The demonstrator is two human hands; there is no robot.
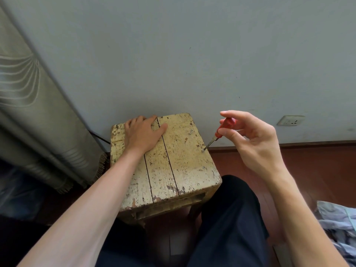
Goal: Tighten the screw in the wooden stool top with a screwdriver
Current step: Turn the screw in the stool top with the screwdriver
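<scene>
A worn wooden stool [179, 166] with flaking pale yellow paint stands against the wall. My left hand [143, 132] presses flat on its far left part, fingers straight. My right hand [250, 139] pinches the red handle of a small screwdriver [221, 132] between thumb and fingers. The metal tip slants down to the left onto a screw [202, 151] near the stool top's right edge. Two other screws show on the top: one raised at the far right [191, 132], one nearer me [203, 167].
A grey wall rises right behind the stool, with a socket [290, 120] low at the right. A curtain [38, 116] hangs at the left. My dark trouser leg [229, 218] lies beside the stool. Crumpled blue cloth [339, 224] sits on the brown floor at the right.
</scene>
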